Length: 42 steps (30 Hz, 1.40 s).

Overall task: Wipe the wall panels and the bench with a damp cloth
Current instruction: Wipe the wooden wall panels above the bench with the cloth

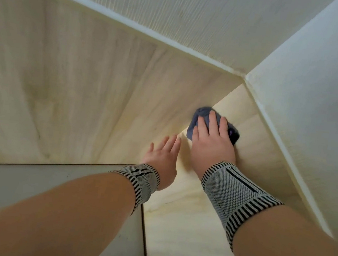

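Fingers of the right hand (211,141) lie flat, pressing a blue cloth (201,115) against the pale wall panel (252,140). Left hand (160,158) hovers beside it, grip spread, holding nothing.

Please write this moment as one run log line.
right hand: presses cloth on wood panel | left hand: open, holds nothing

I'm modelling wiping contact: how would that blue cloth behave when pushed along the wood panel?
The blue cloth is bunched into folds under the right hand, so it is probably soft and floppy. Pushed, it would likely crumple or drag rather than roll. It looks light for its size.
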### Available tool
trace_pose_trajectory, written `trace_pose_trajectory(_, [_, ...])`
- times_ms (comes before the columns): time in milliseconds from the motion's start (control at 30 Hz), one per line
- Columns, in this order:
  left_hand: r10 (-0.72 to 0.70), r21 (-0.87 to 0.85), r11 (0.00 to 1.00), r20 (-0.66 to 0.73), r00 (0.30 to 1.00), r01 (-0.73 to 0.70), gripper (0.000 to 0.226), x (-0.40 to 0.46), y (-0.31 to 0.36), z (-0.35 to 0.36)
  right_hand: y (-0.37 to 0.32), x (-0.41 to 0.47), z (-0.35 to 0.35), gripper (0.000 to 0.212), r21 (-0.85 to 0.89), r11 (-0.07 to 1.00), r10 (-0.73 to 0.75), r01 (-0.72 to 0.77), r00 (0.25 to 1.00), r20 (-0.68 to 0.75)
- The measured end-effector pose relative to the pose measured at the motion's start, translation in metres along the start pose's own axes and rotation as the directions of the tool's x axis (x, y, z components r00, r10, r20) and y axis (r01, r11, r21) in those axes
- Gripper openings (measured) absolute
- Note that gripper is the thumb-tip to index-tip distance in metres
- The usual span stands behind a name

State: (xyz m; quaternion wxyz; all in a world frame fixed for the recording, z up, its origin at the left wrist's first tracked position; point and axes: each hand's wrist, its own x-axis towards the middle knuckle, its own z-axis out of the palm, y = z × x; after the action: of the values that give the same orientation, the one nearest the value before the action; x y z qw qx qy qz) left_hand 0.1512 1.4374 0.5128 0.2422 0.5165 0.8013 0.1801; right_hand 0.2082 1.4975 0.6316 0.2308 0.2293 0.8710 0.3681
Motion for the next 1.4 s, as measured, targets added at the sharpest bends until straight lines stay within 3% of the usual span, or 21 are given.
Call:
trace_pose_trajectory(233, [-0.15,0.081,0.987,0.169,0.974,0.138,0.083,0.002,-0.069,0.074,-0.057,0.024,0.046,0.058,0.003,0.994,-0.105,0.105,0.988,0.11])
trace_pose_trajectory(567, [-0.255,0.165,0.964,0.361,0.897,0.207,0.097,0.011,-0.152,0.174,-0.152,0.068,0.128,0.059,0.016,0.971,-0.235,0.237,0.947,0.22])
trace_pose_trajectory(967, [-0.295,0.265,0.945,0.425,0.856,0.194,0.113,0.031,-0.17,0.204,-0.237,0.117,0.197,0.052,-0.011,0.892,-0.415,0.452,0.826,0.381])
trace_pose_trajectory(1033, [-0.284,0.26,0.948,0.427,0.858,0.185,0.114,0.029,-0.17,0.203,-0.242,0.101,0.197,0.052,-0.008,0.861,-0.453,0.509,0.773,0.444])
trace_pose_trajectory(1133, [-0.291,0.265,0.945,0.421,0.859,0.19,0.113,0.029,-0.17,0.203,-0.243,0.064,0.193,0.051,0.079,0.763,-0.549,0.642,0.578,0.603])
trace_pose_trajectory(1200, [-0.287,0.265,0.946,0.424,0.859,0.185,0.114,0.028,-0.171,0.203,-0.239,0.055,0.19,0.046,0.108,0.719,-0.579,0.687,0.505,0.64])
trace_pose_trajectory(1267, [-0.282,0.263,0.948,0.425,0.86,0.181,0.114,0.027,-0.17,0.203,-0.236,0.063,0.186,0.046,0.094,0.745,-0.556,0.661,0.536,0.635])
trace_pose_trajectory(1400, [-0.283,0.274,0.946,0.427,0.859,0.175,0.112,0.028,-0.171,0.205,-0.235,0.1,0.184,0.045,0.025,0.82,-0.512,0.571,0.714,0.477])
